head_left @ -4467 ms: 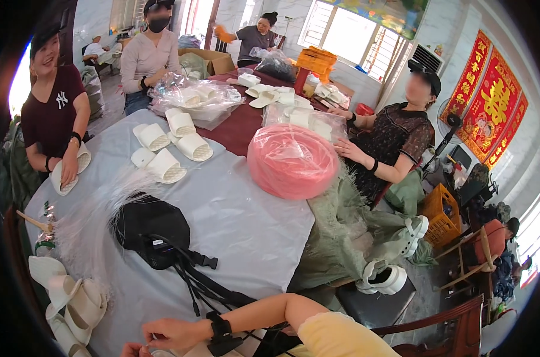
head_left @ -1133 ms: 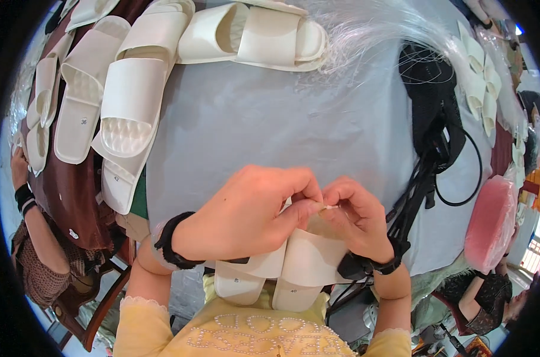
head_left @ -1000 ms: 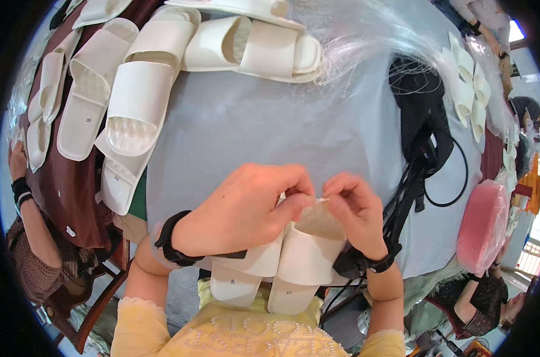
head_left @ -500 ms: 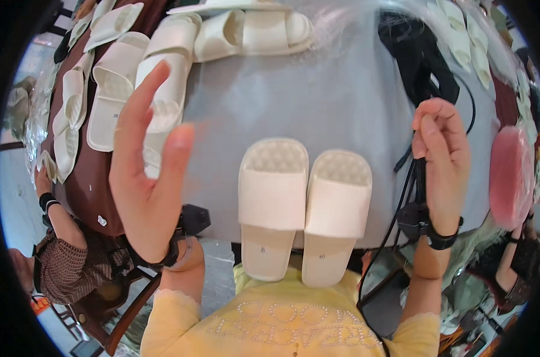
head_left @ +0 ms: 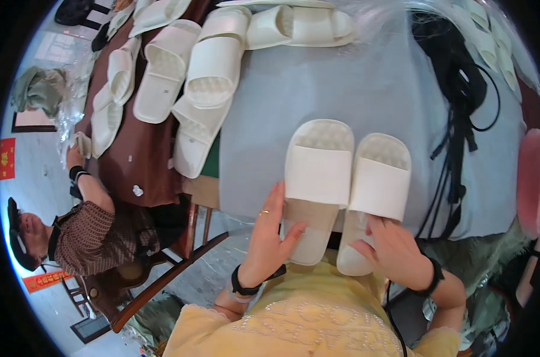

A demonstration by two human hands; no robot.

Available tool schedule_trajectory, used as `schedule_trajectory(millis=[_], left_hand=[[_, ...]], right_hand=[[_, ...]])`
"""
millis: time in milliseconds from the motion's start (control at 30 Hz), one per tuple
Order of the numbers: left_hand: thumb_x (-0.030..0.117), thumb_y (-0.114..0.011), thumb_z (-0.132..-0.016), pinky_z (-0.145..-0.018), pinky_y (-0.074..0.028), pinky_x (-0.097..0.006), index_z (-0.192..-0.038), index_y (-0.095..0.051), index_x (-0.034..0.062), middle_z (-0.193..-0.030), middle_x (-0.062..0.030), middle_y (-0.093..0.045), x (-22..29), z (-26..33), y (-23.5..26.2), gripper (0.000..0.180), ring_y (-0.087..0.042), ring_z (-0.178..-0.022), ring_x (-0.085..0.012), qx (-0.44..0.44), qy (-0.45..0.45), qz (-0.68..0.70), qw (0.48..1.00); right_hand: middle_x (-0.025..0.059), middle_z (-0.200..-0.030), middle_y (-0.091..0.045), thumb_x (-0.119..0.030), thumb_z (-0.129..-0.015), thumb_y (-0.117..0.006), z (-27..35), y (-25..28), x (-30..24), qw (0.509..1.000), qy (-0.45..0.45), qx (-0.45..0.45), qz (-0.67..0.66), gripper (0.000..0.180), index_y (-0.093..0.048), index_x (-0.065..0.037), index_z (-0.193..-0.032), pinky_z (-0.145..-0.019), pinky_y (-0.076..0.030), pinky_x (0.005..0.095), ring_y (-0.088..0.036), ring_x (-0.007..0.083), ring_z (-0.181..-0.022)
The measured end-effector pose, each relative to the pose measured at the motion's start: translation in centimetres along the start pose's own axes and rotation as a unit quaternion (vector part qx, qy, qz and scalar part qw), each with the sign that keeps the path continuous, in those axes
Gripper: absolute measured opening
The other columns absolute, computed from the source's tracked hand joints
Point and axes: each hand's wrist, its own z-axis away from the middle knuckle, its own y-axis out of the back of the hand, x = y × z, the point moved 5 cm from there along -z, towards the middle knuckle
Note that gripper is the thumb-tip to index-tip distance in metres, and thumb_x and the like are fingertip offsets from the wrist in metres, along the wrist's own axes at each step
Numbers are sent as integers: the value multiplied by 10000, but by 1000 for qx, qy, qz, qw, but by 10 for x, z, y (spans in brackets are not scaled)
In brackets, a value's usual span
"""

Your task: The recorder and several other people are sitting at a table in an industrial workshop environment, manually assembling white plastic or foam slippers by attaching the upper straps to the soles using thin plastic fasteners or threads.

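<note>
A pair of cream slide slippers lies side by side in front of me, straps away from me and heels overhanging the table's near edge. My left hand point(head_left: 268, 241) lies along the outer edge of the left slipper point(head_left: 317, 172), fingers stretched and thumb apart on its footbed. At the right slipper point(head_left: 382, 184), my right hand point(head_left: 398, 253) has its fingers bent at the strap's rear edge, fingertips hidden there. Its thumb reaches over the footbed. Both wrists wear black bands.
Several more cream slippers point(head_left: 213, 68) lie at the back left, partly on a brown cloth point(head_left: 145, 149). On the grey tabletop point(head_left: 252, 125), a black bag with cords point(head_left: 451, 65) lies to the right. A pink cushion-like thing point(head_left: 530, 181) stands beyond. Another person point(head_left: 97, 238) sits at the left.
Both hands have come down from above the table onto the slippers, the left moving right and the right moving left. The view has shifted, so more of the left side shows.
</note>
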Motion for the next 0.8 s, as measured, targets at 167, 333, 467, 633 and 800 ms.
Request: schedule_trajectory(millis=[167,333,467,633,800], left_hand=[[80,-615,-774,-961,-341,-396,-1306,-298,-47,-1280,-239,-401,4,10,1,632,-412,-1170,-371,3,18,7,1000],[82,-609,-781,-923,-373,-352,-1247,-416,-32,-1192,-220,-500,6,9,3,517,-490,-1111,-320,7,-11,10,1000],[104,-597,-806,-885,-400,-331,-1170,-495,-42,-1118,-195,-565,4,-1,5,406,-545,-1041,-274,-7,6,32,999],[112,-535,-844,-830,-420,-325,-1105,-532,-29,-1034,-178,-587,-26,-16,35,297,-564,-953,-258,58,28,145,987],[199,-568,-827,-803,-428,-373,-1070,-556,-30,-934,-199,-604,-19,-40,22,335,-568,-884,-311,191,-162,-135,959]], right_hand=[[131,-630,-558,-365,-797,-593,-32,-5,-11,995,34,88,22,369,-559,2,-806,-511,-433,397,-547,317,-571],[46,-506,-547,-359,-801,-550,-47,-5,-11,961,-4,213,175,310,-616,-86,-670,-396,-414,351,-534,191,-404],[77,-567,-593,-305,-783,-547,-52,-12,-3,968,-20,171,182,250,-638,-92,-690,-413,-427,340,-573,200,-457],[141,-609,-601,-252,-793,-515,-16,23,-5,969,-100,201,105,249,-641,-56,-707,-490,-466,367,-606,274,-547],[189,-689,-597,-289,-778,-508,71,88,49,896,-258,354,69,308,-630,-17,-703,-576,-458,433,-592,354,-640]])
